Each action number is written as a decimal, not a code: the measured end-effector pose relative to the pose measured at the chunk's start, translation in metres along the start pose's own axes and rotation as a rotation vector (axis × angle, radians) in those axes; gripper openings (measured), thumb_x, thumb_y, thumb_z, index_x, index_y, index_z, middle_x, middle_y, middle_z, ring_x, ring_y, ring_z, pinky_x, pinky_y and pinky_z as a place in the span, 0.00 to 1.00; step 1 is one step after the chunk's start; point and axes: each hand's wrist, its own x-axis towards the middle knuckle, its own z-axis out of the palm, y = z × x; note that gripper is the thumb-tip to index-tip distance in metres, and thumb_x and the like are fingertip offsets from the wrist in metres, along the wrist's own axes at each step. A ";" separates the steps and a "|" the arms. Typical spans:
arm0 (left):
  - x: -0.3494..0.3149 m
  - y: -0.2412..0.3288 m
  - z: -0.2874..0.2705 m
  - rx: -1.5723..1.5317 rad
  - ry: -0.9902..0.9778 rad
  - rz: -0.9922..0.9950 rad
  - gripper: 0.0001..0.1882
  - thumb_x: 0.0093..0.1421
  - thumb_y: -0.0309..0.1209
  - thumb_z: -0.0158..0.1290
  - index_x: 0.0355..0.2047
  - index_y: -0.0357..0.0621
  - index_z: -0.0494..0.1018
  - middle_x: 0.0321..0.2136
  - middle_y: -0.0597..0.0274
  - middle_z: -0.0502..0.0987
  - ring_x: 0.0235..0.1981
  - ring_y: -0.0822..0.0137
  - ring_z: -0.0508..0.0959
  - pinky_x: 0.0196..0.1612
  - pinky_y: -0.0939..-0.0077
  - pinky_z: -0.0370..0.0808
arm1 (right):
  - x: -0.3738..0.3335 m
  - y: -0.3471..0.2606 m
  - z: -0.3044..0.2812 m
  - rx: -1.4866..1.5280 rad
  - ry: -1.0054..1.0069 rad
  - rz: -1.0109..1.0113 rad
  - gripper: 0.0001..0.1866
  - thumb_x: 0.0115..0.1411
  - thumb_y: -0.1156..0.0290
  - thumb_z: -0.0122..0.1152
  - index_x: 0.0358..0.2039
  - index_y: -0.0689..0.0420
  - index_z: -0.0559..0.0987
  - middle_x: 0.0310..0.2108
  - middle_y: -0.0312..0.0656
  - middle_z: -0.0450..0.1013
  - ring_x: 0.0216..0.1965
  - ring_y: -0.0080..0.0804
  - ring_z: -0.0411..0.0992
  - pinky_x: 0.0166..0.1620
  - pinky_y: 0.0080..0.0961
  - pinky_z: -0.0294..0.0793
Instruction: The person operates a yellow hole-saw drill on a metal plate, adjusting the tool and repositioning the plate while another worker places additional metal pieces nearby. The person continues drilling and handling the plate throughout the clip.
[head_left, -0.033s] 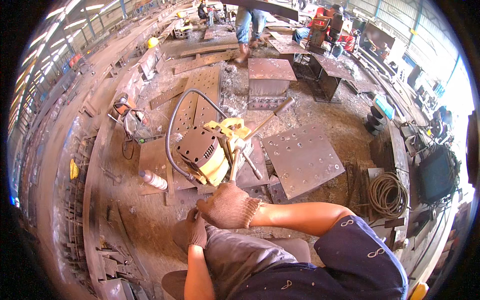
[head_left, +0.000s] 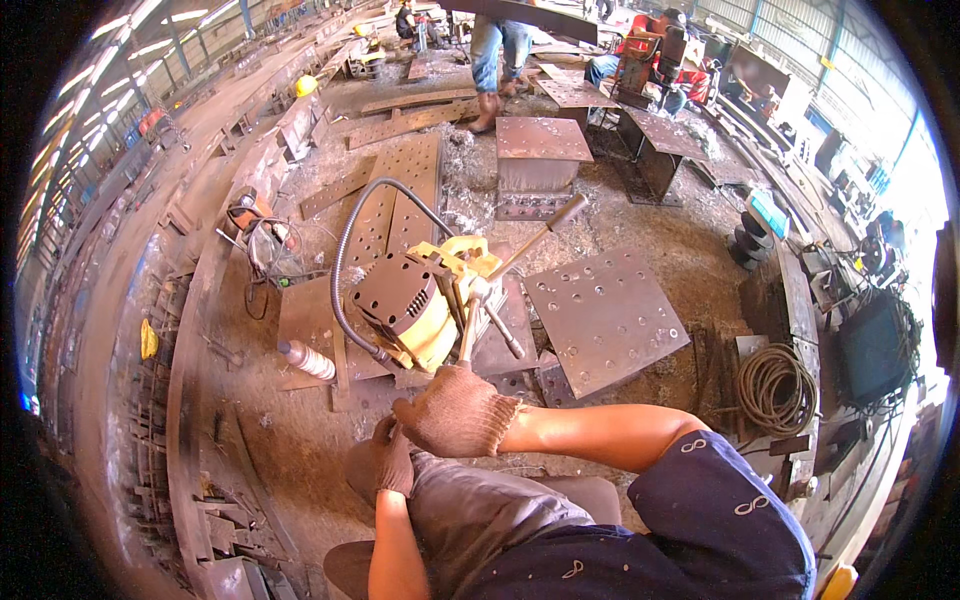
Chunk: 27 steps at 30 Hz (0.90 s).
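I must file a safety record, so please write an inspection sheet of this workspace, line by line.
Surface: dusty floor, pale scraps scattered.
Job's things: magnetic drill, left of a hole-marked steel plate.
Clutter: bottle, drilled plates, orange power tool.
Hands: gloved right hand grips a handle spoke; gloved left hand beside it, hold unclear.
Cables: flexible conduit arches beside the drill; coiled hose or cable lies at right.
Surroundings: co-worker in jeans stands ahead.

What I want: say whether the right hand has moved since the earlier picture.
No: the right hand shows no visible shift in any direction, staying below and left of the flat steel plate beside the yellow machine.
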 end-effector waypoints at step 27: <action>0.001 0.004 -0.008 -0.073 0.002 -0.060 0.22 0.77 0.39 0.56 0.61 0.33 0.77 0.53 0.54 0.82 0.53 0.63 0.80 0.58 0.66 0.77 | 0.006 0.009 0.017 -0.071 0.063 -0.074 0.13 0.58 0.61 0.68 0.34 0.59 0.84 0.26 0.53 0.83 0.33 0.56 0.86 0.38 0.54 0.85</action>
